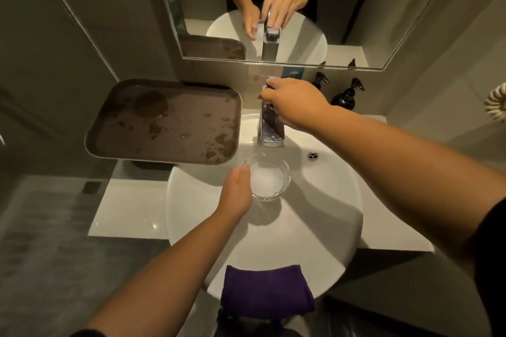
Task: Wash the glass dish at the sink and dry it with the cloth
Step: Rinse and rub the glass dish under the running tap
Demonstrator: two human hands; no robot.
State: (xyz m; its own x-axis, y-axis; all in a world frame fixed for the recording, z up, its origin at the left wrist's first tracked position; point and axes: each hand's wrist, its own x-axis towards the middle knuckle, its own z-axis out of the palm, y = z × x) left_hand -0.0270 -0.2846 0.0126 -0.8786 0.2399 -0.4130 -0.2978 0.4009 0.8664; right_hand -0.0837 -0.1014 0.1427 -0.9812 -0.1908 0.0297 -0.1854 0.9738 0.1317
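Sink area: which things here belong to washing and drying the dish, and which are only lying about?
Belong to the job:
glass dish, held by the left hand
faucet, under the right hand
sink
purple cloth on the sink's near rim

Only lying about:
brown tray, wet
two dark pump bottles
mirror

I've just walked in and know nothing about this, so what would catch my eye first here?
Probably the two bare arms over the white sink: the left hand holds a small glass dish under the tap, while the right hand rests on the tap's top. Next, the wet brown tray to the left, and the purple cloth draped over the sink's near edge.
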